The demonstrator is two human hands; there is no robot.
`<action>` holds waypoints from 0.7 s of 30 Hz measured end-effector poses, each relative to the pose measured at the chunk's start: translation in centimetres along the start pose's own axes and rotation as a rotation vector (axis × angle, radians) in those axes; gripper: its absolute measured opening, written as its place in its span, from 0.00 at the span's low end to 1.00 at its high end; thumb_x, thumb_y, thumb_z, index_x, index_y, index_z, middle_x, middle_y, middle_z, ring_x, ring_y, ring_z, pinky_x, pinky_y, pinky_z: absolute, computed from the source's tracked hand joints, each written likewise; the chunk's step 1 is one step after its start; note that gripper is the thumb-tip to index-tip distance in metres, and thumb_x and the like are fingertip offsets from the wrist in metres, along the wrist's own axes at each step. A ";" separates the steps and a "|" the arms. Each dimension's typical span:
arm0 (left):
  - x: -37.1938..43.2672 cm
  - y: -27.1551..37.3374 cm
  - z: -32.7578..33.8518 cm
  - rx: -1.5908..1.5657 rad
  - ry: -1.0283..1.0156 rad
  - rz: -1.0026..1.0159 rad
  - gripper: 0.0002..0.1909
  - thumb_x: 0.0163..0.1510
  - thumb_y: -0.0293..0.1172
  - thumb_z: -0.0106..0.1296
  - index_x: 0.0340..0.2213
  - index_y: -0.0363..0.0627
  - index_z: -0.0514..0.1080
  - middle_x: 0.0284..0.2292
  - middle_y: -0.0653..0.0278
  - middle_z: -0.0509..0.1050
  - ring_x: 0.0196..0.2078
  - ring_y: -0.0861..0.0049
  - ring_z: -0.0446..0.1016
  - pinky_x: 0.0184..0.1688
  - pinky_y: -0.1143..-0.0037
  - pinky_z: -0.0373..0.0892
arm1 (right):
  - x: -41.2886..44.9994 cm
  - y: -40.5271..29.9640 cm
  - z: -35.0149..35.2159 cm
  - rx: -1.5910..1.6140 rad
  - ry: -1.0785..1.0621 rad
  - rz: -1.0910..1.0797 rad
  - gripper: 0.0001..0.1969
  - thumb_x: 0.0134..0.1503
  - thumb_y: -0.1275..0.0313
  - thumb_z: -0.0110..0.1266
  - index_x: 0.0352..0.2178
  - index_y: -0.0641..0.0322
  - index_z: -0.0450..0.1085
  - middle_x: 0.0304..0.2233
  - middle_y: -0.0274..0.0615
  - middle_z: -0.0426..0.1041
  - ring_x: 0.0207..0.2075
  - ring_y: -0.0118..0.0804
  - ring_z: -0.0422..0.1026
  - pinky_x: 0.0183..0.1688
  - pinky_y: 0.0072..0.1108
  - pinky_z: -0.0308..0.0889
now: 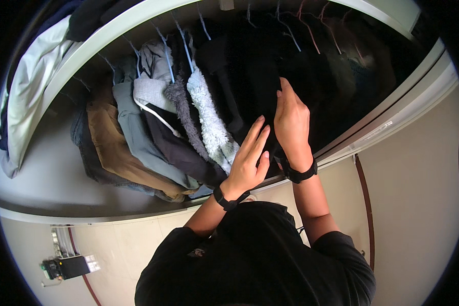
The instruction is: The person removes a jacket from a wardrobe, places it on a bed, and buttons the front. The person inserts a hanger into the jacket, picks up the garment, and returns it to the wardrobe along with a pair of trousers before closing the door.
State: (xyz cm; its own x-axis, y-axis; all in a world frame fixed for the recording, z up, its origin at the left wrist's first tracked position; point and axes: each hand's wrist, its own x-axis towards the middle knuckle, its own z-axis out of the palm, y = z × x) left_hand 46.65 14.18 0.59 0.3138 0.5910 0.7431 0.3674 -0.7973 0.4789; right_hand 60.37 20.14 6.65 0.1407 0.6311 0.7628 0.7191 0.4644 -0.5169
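My left hand (249, 160) reaches into a wardrobe with its fingers extended and spread, beside dark hanging clothes. Right of it and higher, my right hand (292, 122) is against a black garment (252, 84); its fingers lie close together, and the dark cloth hides whether they grip it. Just left of my left hand hang a white fluffy garment (206, 111) and a dark grey fluffy one (185, 111). A grey and black hooded garment (151, 90), a grey-blue garment (132, 118) and a brown one (103, 137) hang further left. Both wrists wear black bands.
Blue hangers (167, 57) and pink hangers (310, 32) carry the clothes. A pale wardrobe frame (371, 128) borders the opening. White cloth (36, 84) drapes over the upper left edge. A black boxy object (74, 267) is at lower left.
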 end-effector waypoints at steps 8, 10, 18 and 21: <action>-0.6 -0.3 0.2 0.010 -0.029 -0.055 0.30 0.54 0.19 0.45 0.59 0.32 0.58 0.62 0.42 0.55 0.63 0.48 0.57 0.63 0.63 0.57 | -1.6 1.2 -0.6 0.166 0.015 0.028 0.18 0.57 0.76 0.53 0.49 0.67 0.64 0.39 0.60 0.74 0.38 0.60 0.75 0.36 0.34 0.72; -1.1 -0.3 0.0 -0.004 -0.030 -0.106 0.29 0.54 0.20 0.45 0.58 0.33 0.59 0.62 0.44 0.57 0.63 0.49 0.58 0.62 0.64 0.57 | -3.2 1.3 -0.2 0.240 0.030 0.115 0.22 0.55 0.74 0.57 0.50 0.68 0.63 0.38 0.63 0.74 0.39 0.62 0.74 0.37 0.34 0.72; -5.1 -3.4 0.2 -0.014 -0.047 -0.273 0.25 0.54 0.21 0.47 0.54 0.35 0.64 0.56 0.47 0.65 0.56 0.50 0.66 0.57 0.67 0.65 | -8.8 7.5 4.1 0.152 -0.103 0.294 0.14 0.58 0.73 0.57 0.42 0.69 0.63 0.29 0.61 0.75 0.33 0.62 0.75 0.30 0.32 0.70; -7.4 -5.1 0.2 -0.016 -0.050 -0.357 0.25 0.53 0.22 0.48 0.54 0.36 0.64 0.56 0.48 0.65 0.56 0.49 0.66 0.56 0.66 0.65 | -9.6 7.7 5.6 0.189 -0.061 0.167 0.15 0.57 0.72 0.58 0.39 0.70 0.62 0.27 0.63 0.73 0.30 0.65 0.73 0.26 0.37 0.67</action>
State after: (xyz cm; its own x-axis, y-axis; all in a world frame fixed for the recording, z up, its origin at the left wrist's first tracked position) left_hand 42.61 13.91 -7.49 0.2106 0.8376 0.5040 0.4483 -0.5409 0.7116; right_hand 60.73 21.17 -6.84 0.2013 0.7426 0.6388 0.5488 0.4547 -0.7015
